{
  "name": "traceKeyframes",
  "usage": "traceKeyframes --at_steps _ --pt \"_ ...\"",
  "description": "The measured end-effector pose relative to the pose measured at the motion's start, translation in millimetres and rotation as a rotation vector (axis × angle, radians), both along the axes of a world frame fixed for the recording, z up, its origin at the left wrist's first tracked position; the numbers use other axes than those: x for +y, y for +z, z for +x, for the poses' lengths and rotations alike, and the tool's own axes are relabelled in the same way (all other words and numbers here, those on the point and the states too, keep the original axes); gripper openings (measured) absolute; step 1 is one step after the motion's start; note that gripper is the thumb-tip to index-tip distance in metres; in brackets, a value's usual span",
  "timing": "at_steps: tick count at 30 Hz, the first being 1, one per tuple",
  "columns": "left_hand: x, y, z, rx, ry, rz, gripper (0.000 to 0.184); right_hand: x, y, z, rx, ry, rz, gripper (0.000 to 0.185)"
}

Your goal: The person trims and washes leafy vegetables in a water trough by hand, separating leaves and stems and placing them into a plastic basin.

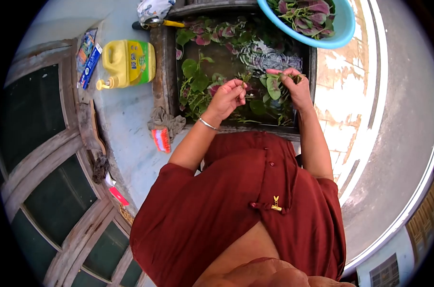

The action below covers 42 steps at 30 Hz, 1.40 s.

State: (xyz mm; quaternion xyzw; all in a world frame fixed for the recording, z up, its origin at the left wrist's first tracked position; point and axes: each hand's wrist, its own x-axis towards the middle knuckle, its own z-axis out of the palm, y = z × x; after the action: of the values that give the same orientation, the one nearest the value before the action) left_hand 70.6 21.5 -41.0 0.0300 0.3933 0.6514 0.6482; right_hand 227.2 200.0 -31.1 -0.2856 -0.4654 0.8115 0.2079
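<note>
Over a dark stone basin [163, 91] of water, my left hand [228, 98] pinches a small green sprig [243, 77] between thumb and fingers. My right hand [297, 91], just to its right, grips leafy green stems [273, 87], with one broad leaf hanging below the fingers. Green and purple leaves [197, 79] float along the basin's left side and top. Rippled reflections show on the water above my hands. At the upper right, a light blue bowl [349, 29] holds many purple-green leaves [312, 16].
Left of the basin stand a yellow jug [127, 63] and a blue packet [89, 67]. A grey cloth [166, 122] and a red-and-white brush [161, 139] lie near its lower-left corner. A yellow-handled tool [171, 23] rests at the upper-left rim.
</note>
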Motion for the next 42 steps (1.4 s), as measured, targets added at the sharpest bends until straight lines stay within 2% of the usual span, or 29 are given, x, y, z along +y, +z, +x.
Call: traceKeyframes --at_steps 2,4,6,8,9,10,12,14,16,17,18,20,21,22,24,25,26,28,32,33,34,36,37,39,40,42 --pt "-3.2 -1.3 0.2 0.000 0.003 -0.003 0.010 0.3 -14.9 3.0 -0.090 -0.007 -0.071 0.007" --pt "-5.5 -4.2 -0.7 0.074 -0.022 -0.118 0.011 2.3 5.0 -3.6 -0.084 -0.044 -0.087 0.009" --pt "-9.2 -12.4 0.8 0.179 -0.051 -0.167 0.012 14.2 20.0 -7.6 -0.153 -0.102 0.125 0.008" --pt "-15.6 -22.9 3.9 0.546 -0.213 -0.213 0.012 36.1 42.8 -16.7 -0.198 -0.176 0.334 0.007" --pt "-19.1 -25.8 6.3 0.660 -0.268 -0.216 0.010 48.2 51.6 -22.7 -0.200 -0.238 0.418 0.008" --pt "-19.9 -21.6 9.0 0.661 -0.256 -0.213 0.010 61.7 57.6 -29.7 -0.200 -0.299 0.500 0.009" --pt "-23.4 -11.5 12.5 0.993 -0.486 -0.345 0.009 92.4 64.2 -45.3 -0.192 -0.431 0.732 0.007" --pt "-30.5 -15.2 16.9 1.037 -0.488 -0.366 0.009 129.0 55.7 -64.6 -0.123 -0.530 0.996 0.011" --pt "-37.9 -20.1 21.7 1.299 -0.472 -0.255 0.010 163.0 50.5 -76.9 -0.326 -0.500 1.386 0.018" --pt "-41.2 -22.3 24.0 1.281 -0.491 -0.288 0.011 176.3 49.9 -82.7 -0.399 -0.459 1.485 0.028" --pt "-44.5 -25.6 25.7 1.282 -0.477 -0.301 0.011 183.7 47.7 -90.2 -0.384 -0.449 1.484 0.028" --pt "-51.0 -31.3 28.8 1.317 -0.485 -0.286 0.012 197.7 41.0 -106.0 -0.480 -0.365 1.668 0.039" --pt "-50.8 -24.9 28.3 1.297 -0.530 -0.310 0.014 207.8 23.8 -111.0 -0.557 -0.235 1.679 0.059" --pt "-52.5 -24.3 28.6 1.294 -0.521 -0.323 0.014 219.7 -1.5 -114.3 -0.545 -0.224 1.677 0.059" --pt "-56.1 -25.1 29.2 1.324 -0.550 -0.329 0.018 236.1 -52.2 -116.4 -0.686 0.149 1.625 0.077" --pt "-58.0 -29.8 28.6 1.300 -0.602 -0.355 0.023 229.2 -55.4 -116.4 -0.823 0.290 1.457 0.090" --pt "-59.3 -33.1 29.4 1.296 -0.593 -0.365 0.023 225.5 -56.1 -116.3 -0.813 0.300 1.460 0.090" --pt "-60.7 -36.3 31.4 1.396 -0.617 -0.404 0.026 198.4 -25.7 -122.9 -1.153 0.423 1.374 0.095" --pt "-54.8 -33.2 16.9 1.448 -0.564 -0.366 0.023 208.3 -21.6 -124.0 -1.145 0.492 1.349 0.100" --pt "-51.3 -32.4 6.8 1.439 -0.505 -0.339 0.019 228.5 -40.7 -119.9 -1.036 0.481 1.367 0.104" --pt "-47.4 -27.7 -3.2 1.427 -0.448 -0.313 0.016 232.5 -29.9 -119.1 -0.960 0.439 1.396 0.099" --pt "-43.7 -27.0 -25.9 1.442 -0.263 -0.389 0.010 241.3 3.0 -119.2 -0.686 0.444 1.196 0.089" --pt "-40.7 -21.6 -40.2 1.463 -0.244 -0.440 0.010 239.3 21.1 -117.6 -0.685 0.445 1.197 0.089" --pt "-36.3 -19.6 -66.9 1.579 -0.210 -0.575 0.010 232.0 47.4 -113.4 -0.720 0.278 1.084 0.068" --pt "-34.1 -19.6 -77.9 1.612 -0.191 -0.642 0.010 234.0 48.7 -109.3 -0.721 0.275 1.085 0.068" --pt "-32.0 -40.9 -98.4 1.640 -0.228 -0.642 0.010 241.8 51.8 -100.0 -0.880 0.235 1.639 0.056"
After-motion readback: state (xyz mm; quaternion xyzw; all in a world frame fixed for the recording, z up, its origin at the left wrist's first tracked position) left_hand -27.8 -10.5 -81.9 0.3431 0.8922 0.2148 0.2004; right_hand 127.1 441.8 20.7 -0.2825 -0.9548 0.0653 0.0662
